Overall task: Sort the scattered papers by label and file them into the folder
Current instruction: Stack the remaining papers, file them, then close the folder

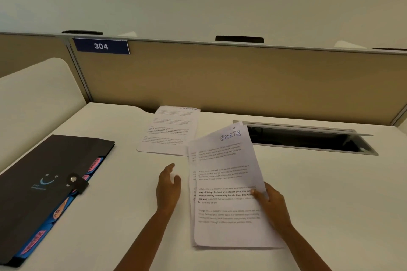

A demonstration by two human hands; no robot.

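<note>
Looks like the sorting stage: right hand [272,201] pinches the right edge of a stack of papers [229,196] with "SPORTS" handwritten on top, lifting it off the desk [319,193]. Left hand [168,187] hovers beside it, fingers relaxed, holding nothing. Another SPORTS sheet [170,131] lies further back. The black folder [41,182] sits closed at left, so I'd guess it needs unsnapping next.

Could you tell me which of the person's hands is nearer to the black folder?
Left. The left hand hovers open over the desk just right of the black folder; the right hand is farther right, holding the paper stack.
</note>
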